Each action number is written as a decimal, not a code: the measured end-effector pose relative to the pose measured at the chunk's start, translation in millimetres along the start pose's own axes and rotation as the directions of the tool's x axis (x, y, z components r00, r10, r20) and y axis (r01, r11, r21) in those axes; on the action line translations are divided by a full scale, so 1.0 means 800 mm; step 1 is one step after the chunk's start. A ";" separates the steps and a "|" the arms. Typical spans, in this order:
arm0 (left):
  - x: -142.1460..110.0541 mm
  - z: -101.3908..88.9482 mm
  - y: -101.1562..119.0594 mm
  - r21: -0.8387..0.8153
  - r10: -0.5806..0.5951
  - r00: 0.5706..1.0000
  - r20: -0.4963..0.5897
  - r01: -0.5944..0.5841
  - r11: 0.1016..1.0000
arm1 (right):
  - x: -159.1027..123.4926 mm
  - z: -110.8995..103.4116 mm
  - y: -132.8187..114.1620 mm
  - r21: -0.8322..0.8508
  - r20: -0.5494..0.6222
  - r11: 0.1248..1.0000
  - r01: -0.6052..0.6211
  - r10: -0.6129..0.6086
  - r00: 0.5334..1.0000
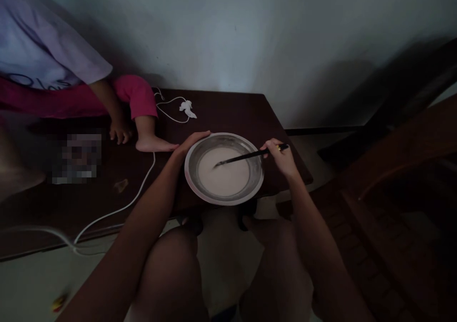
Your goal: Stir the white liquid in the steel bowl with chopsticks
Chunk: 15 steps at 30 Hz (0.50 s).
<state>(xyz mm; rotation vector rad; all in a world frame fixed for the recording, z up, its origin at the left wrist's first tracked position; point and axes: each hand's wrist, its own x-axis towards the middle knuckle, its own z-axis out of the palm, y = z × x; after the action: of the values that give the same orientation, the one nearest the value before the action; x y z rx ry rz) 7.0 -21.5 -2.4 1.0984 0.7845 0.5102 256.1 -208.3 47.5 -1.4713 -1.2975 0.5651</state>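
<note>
A shiny metal bowl [200, 151] holding pale white batter [224, 174] sits at the near edge of a dark wooden table [232, 112]. My left hand [193, 141] curls over the bowl's far left rim and grips it. My right hand [280, 155] is closed on a pair of dark chopsticks [246, 157] whose tips dip into the batter near the bowl's middle. My knees show below the table edge.
A small person in pink trousers and a pale shirt sits on the table at the left, a bare foot [155, 144] close to my left hand. A white cable [143, 189] with a plug [187, 108] trails across the tabletop. Dark wooden furniture [392, 170] stands at the right.
</note>
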 end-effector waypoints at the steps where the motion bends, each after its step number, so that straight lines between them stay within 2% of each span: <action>1: 0.000 0.000 0.000 -0.003 -0.006 1.000 -0.002 0.006 1.000 | 0.000 -0.003 0.002 -0.013 -0.069 1.000 -0.006 0.006 0.998; 2: 0.001 0.000 0.000 -0.006 -0.011 1.000 -0.005 0.011 1.000 | 0.000 -0.007 0.004 -0.016 -0.124 1.000 -0.022 0.020 0.992; 3: 0.001 0.000 0.000 -0.008 -0.013 1.000 -0.012 0.013 1.000 | -0.001 -0.009 0.006 -0.008 -0.129 0.999 -0.044 0.043 0.991; 5: 0.002 0.000 0.000 0.003 -0.014 1.000 -0.028 0.014 1.000 | -0.003 -0.009 0.006 0.015 -0.052 0.997 -0.071 0.072 0.996; 8: 0.001 -0.001 0.001 0.018 -0.013 1.000 -0.014 0.013 1.000 | -0.005 0.000 0.004 0.035 0.087 0.999 -0.026 0.023 0.996; 10: 0.001 -0.001 0.001 0.006 -0.008 1.000 0.004 0.008 1.000 | -0.003 0.002 0.004 0.019 0.032 1.000 0.010 -0.010 0.999; 13: 0.000 0.000 0.002 -0.006 0.000 1.000 0.005 0.000 1.000 | -0.001 -0.008 0.006 -0.002 -0.156 1.000 -0.012 0.011 0.988; 15: -0.002 0.002 0.003 0.008 -0.006 1.000 0.001 0.006 1.000 | -0.003 -0.012 0.005 0.006 -0.167 0.999 -0.040 0.041 0.985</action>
<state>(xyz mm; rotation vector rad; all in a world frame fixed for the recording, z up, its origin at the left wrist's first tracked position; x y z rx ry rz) 7.5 -22.2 0.9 1.1036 0.7892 0.5020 265.5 -213.8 46.4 -1.5126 -1.1377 0.4586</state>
